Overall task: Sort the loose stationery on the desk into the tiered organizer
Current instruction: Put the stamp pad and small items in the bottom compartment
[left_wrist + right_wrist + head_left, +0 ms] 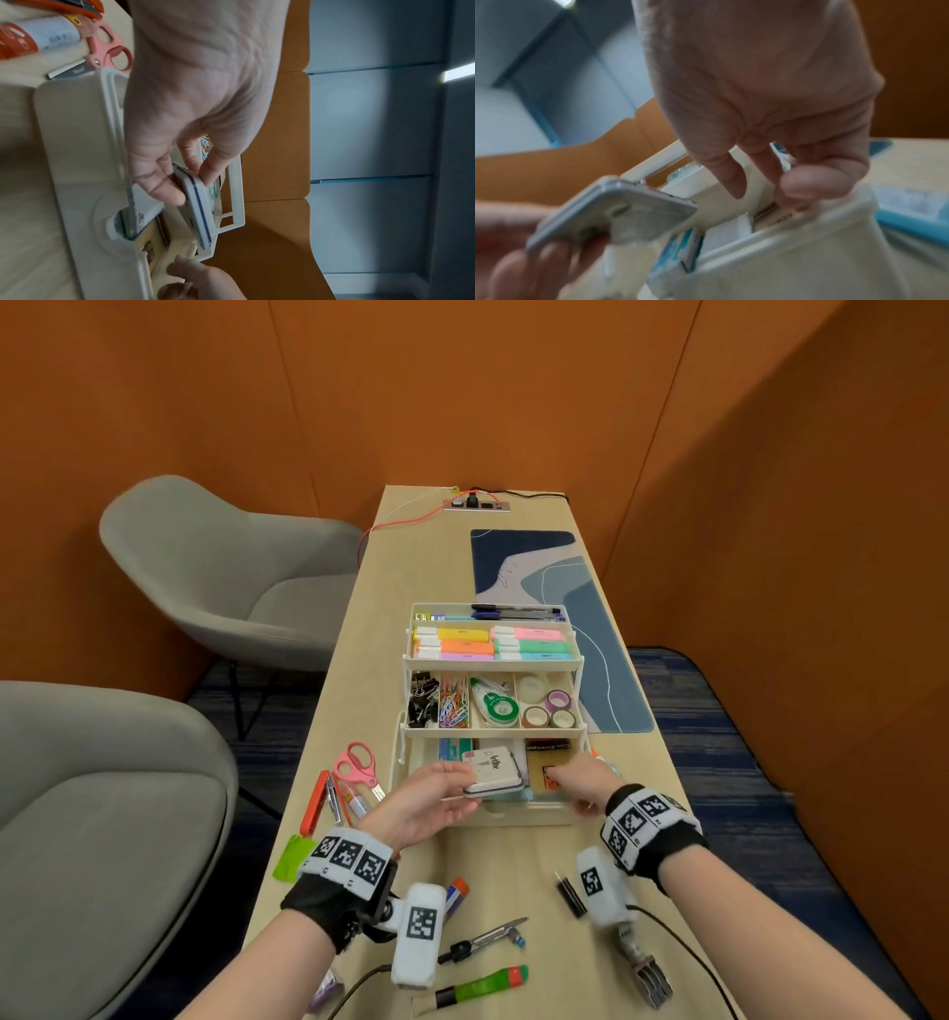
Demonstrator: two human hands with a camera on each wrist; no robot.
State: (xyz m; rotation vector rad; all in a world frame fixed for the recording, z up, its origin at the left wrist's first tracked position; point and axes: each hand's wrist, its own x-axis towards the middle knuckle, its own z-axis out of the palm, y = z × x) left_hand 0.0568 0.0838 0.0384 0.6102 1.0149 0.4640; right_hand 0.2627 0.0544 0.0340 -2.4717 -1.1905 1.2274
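Observation:
The white tiered organizer [492, 665] stands mid-desk, with highlighters and pens up top and clips and tape rolls in the middle tier. My left hand [457, 788] grips a flat white stamp pad [492, 768] between thumb and fingers. It holds the pad tilted over the left half of the bottom tier [513, 816]. The wrist views show the stamp pad [199, 205] [618, 213] above the organizer wall [77, 142]. My right hand [570, 780] reaches into the bottom tier's right half. There its thumb and fingers [797, 187] pinch the near edge of a brown envelope packet [544, 765].
Left of the organizer lie pink scissors [357, 765], an orange stapler [314, 806], a glue stick [354, 801] and green sticky notes [292, 857]. Near the front edge lie a compass [482, 942], a green-handled tool [477, 986] and a small black item [570, 893]. A blue desk mat [565, 618] is behind.

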